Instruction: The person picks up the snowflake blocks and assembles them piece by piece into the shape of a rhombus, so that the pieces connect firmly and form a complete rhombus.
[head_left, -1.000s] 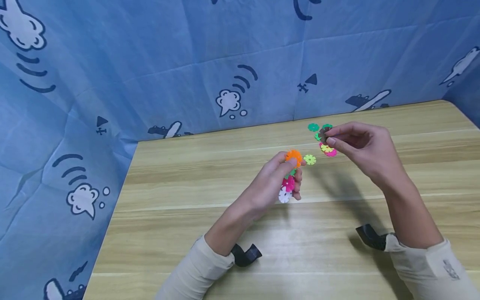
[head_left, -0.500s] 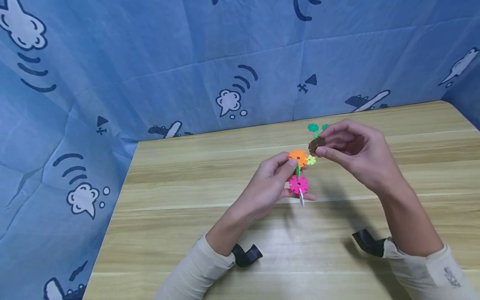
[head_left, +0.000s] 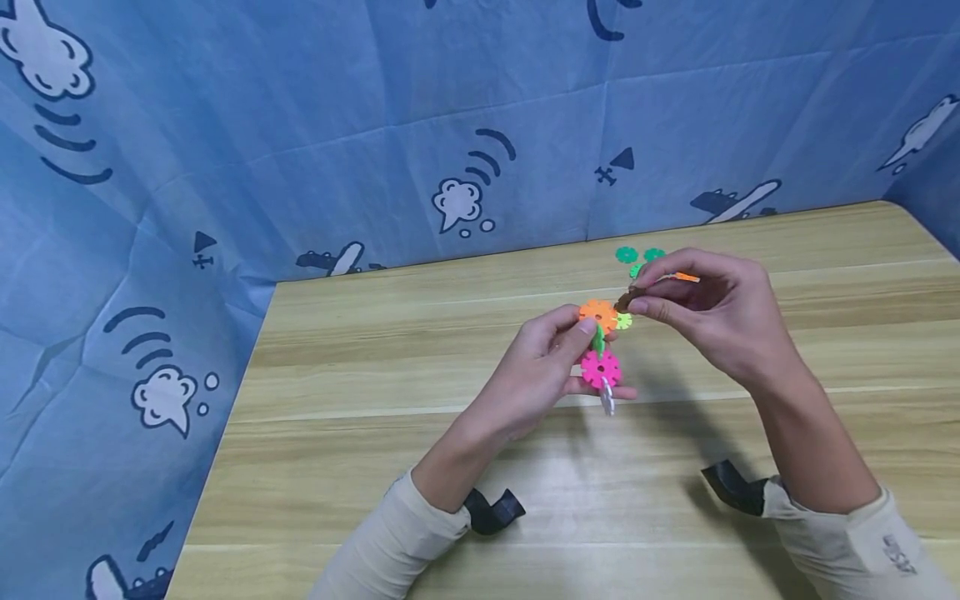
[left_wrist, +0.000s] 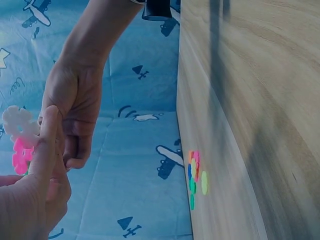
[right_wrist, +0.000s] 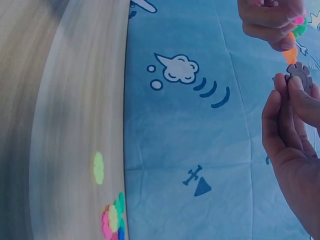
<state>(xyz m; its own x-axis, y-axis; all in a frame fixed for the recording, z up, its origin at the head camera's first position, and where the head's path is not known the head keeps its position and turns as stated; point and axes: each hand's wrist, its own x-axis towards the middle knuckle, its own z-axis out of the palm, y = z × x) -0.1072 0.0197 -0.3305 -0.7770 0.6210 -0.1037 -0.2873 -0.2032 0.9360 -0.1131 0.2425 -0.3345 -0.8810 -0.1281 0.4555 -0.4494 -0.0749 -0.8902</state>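
Note:
My left hand (head_left: pixel 536 367) holds a chain of notched plastic snowflake discs, pinching near its upper end. From the top it runs through an orange disc (head_left: pixel 598 313), a green disc (head_left: pixel 599 340) seen edge-on, a pink disc (head_left: pixel 600 368) and a white disc (head_left: pixel 607 398). Between thumb and fingertips, my right hand (head_left: pixel 723 312) pinches a brown disc (head_left: pixel 626 302). That brown disc (right_wrist: pixel 300 75) meets the edge of the orange disc (right_wrist: pixel 290 50) in the right wrist view; whether their notches interlock I cannot tell.
Loose discs lie toward the table's back edge, partly behind my right hand. Among them are a green disc (head_left: pixel 627 255) and a yellow-green disc (head_left: pixel 624 321). The wooden table (head_left: pixel 360 383) meets a blue printed cloth (head_left: pixel 337 125) behind it.
My right hand has brought the brown disc left and slightly down, from over the loose discs to the orange disc. My left hand has turned the chain and shifted slightly right.

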